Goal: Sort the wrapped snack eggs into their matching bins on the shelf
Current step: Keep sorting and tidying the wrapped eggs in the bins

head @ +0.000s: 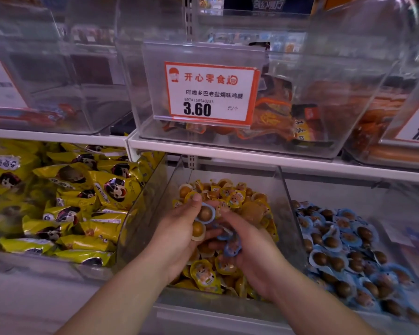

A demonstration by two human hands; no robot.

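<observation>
Two blue-rimmed eggs [205, 213] are held in the curled fingers [196, 201] of the left hand [179, 228], while about two more blue-wrapped eggs [231, 243] are gripped by the right hand [249, 247]. Both hands are seen over the middle bin [284, 209], one of three clear bins on the lower shelf, which is heaped with yellow-wrapped eggs [235, 198]. Blue-wrapped eggs fill the right bin [382, 189]; yellow snack packets [111, 187] fill the left bin [153, 180]. Above, a price tag [209, 91] reading 3.60 is fixed to an upper bin [348, 93] of orange packets.
</observation>
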